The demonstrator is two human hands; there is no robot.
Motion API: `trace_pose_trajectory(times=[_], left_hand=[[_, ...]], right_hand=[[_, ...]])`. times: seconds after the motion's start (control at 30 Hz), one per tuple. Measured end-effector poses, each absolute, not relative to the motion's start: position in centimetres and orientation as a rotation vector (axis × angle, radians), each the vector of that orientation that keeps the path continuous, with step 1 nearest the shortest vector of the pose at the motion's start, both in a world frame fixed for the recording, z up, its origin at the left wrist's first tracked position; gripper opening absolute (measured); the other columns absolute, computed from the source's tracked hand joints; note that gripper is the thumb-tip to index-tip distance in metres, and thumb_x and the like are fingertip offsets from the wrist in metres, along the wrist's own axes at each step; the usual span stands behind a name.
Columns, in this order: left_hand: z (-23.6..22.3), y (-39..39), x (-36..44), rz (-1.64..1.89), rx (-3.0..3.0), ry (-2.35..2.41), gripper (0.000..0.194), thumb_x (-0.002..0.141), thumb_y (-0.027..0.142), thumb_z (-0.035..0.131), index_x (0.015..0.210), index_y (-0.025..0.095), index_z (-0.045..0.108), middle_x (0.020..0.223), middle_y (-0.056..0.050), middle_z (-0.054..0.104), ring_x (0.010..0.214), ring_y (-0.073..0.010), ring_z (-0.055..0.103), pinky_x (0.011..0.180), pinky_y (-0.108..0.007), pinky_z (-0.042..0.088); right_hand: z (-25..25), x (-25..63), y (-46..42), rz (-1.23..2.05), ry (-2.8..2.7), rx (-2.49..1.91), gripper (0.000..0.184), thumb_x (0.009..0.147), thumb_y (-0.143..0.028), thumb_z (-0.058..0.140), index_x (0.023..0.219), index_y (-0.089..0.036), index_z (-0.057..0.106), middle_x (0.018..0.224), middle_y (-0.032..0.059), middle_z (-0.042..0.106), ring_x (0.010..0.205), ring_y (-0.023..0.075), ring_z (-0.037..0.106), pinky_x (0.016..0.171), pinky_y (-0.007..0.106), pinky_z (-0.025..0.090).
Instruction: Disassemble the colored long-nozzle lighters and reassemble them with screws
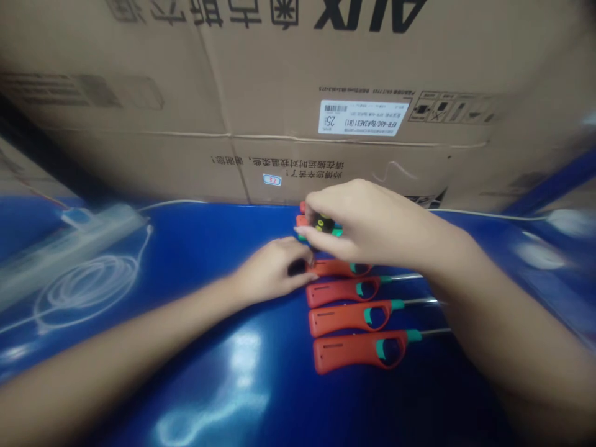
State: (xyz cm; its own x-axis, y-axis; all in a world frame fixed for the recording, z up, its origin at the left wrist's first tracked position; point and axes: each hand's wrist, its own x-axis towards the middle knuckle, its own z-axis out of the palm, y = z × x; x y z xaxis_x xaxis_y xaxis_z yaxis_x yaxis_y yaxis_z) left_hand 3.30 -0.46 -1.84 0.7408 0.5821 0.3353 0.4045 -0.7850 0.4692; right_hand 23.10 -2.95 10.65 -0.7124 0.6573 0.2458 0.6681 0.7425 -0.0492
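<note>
Four orange-red long-neck lighters (350, 318) lie side by side at centre-right of the frame, handles to the left; the metal stems of the nearest three point right towards the forearm. That part of the row looks settled. Above it, the right hand (367, 217) bends down, thumb and fingers apparently closed around a dark piece with yellow marks (321, 223); what it belongs to is too hidden to tell. The left hand (274, 267) sits just left, fingers curled, thumb at the end of the uppermost of the four handles; whether it grips cannot be told. Further red ends (302, 220) peek out beyond the right hand, so how much is left at that far end stays unclear. Everything rests on a blue tabletop (223, 385) before a cardboard carton (162, 62), with a coiled white cable (88, 285) at left
</note>
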Motion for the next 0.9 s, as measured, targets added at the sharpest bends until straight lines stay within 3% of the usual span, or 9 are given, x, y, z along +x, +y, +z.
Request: trace_pose_trajectory(times=[0.1,0.23,0.37,0.47,0.73,0.9], left_hand=[[-1.80,-0.45,3.32,0.683,2.575,0.771,0.015,0.090,0.032,0.068,0.095,0.018,0.067,0.096,-0.006,0.072,0.091,-0.0229,0.067,0.082,-0.035,0.052],[-1.85,-0.42,3.30,0.660,2.566,0.767,0.017,0.091,0.033,0.067,0.098,0.018,0.067,0.100,-0.007,0.072,0.095,-0.0235,0.067,0.086,-0.037,0.052],[-1.75,-0.42,3.32,0.680,2.566,0.760,0.016,0.090,0.032,0.068,0.097,0.018,0.067,0.099,-0.007,0.072,0.093,-0.0231,0.068,0.083,-0.036,0.053],[-1.67,-0.43,3.33,0.665,2.565,0.753,0.015,0.091,0.032,0.068,0.097,0.018,0.067,0.099,-0.006,0.072,0.093,-0.0229,0.067,0.085,-0.036,0.053],[-1.71,-0.45,3.22,0.637,2.599,0.767,0.016,0.091,0.033,0.068,0.096,0.018,0.066,0.099,-0.006,0.072,0.095,-0.0232,0.066,0.087,-0.036,0.052],[-1.81,-0.43,3.20,0.656,2.606,0.769,0.020,0.092,0.035,0.067,0.101,0.018,0.067,0.105,-0.008,0.073,0.099,-0.0248,0.068,0.088,-0.038,0.053]], right_hand=[[10.70,23.11,-3.02,-0.025,-2.686,-1.037,0.019,0.093,-0.028,0.053,0.104,-0.014,0.061,0.099,0.0085,0.066,0.080,0.0176,0.057,0.065,0.029,0.036],[10.84,23.06,-3.21,-0.017,-2.718,-1.083,0.023,0.097,-0.033,0.048,0.098,-0.015,0.062,0.091,0.0074,0.066,0.075,0.0176,0.056,0.064,0.030,0.036],[10.92,23.04,-3.29,-0.022,-2.695,-1.084,0.026,0.094,-0.031,0.051,0.113,-0.014,0.058,0.105,0.0106,0.066,0.079,0.0187,0.058,0.065,0.030,0.037],[10.92,23.14,-3.21,-0.067,-2.705,-1.157,0.027,0.096,-0.038,0.051,0.108,-0.016,0.060,0.096,0.0081,0.068,0.074,0.0182,0.058,0.063,0.029,0.036],[10.87,23.24,-3.10,-0.204,-2.694,-1.147,0.029,0.097,-0.038,0.046,0.105,-0.015,0.062,0.089,0.0078,0.071,0.071,0.0193,0.061,0.060,0.030,0.033],[10.63,22.82,-3.07,-0.187,-2.692,-1.106,0.033,0.096,-0.038,0.045,0.115,-0.014,0.058,0.093,0.0086,0.072,0.071,0.0193,0.061,0.060,0.030,0.032]])
